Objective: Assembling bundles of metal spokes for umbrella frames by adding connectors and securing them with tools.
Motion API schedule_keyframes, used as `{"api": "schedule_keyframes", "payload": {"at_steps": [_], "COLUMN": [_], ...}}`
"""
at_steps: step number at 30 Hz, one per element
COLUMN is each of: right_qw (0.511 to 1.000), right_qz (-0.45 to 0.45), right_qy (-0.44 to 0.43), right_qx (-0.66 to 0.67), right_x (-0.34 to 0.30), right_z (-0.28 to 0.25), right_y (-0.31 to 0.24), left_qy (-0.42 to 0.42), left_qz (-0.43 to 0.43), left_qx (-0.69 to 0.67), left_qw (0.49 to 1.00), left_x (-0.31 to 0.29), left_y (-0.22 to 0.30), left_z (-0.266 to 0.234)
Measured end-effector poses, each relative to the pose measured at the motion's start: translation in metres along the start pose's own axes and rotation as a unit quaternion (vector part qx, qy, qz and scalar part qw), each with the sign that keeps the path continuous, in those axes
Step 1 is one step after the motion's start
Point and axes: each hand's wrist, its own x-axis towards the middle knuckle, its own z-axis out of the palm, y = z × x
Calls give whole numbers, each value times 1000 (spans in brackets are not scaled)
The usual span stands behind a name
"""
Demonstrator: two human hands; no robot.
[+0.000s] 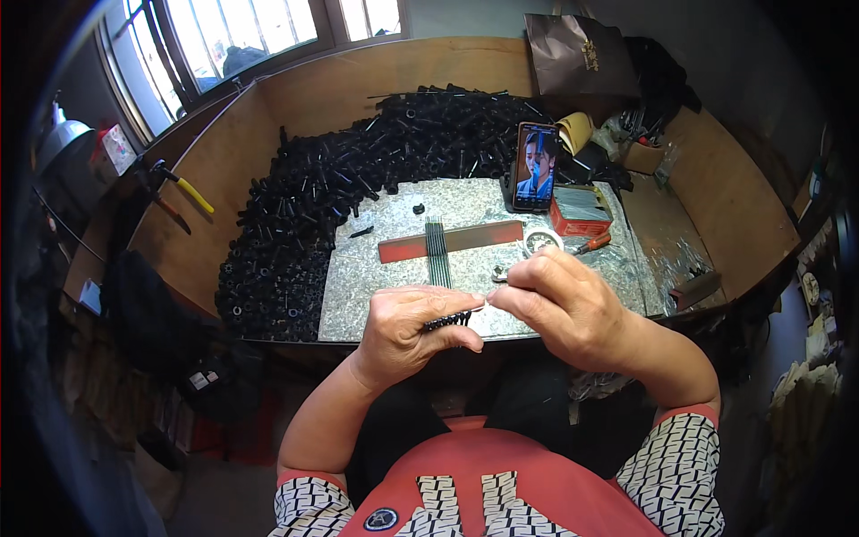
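Note:
My left hand is closed round a row of small black threaded parts, their ends lined up between fingers and thumb. Its fingers cover most of them, so I cannot tell their exact kind. Close beside its fingertips, my right hand pinches something small and pale, mostly hidden by the fingers. Beyond my hands, a row of thin dark rods lies side by side across a long red and grey bar. Both rest on a speckled stone-like board.
Black bolt-like parts are heaped along the back and left. A lit phone stands upright near a red box, a white round roll and an orange-handled tool. Wooden walls enclose the bench.

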Motion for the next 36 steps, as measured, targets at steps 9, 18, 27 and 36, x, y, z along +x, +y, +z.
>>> {"api": "schedule_keyframes", "payload": {"at_steps": [9, 18, 27, 36], "right_qw": [994, 983, 982, 974], "right_qz": [24, 40, 37, 12], "right_qy": [10, -41, -31, 69], "right_qx": [107, 173, 181, 215], "right_x": [7, 21, 31, 106], "right_z": [8, 26, 23, -50], "right_y": [-10, -10, 0, 26], "left_qy": [-25, -70, -296, -160], "left_qz": [21, -51, -103, -98], "left_qx": [-19, 17, 284, 175], "left_qw": [999, 996, 906, 966], "left_x": [-6, -36, -84, -32], "left_y": [-9, -30, -70, -50], "left_z": [5, 23, 34, 9]}}
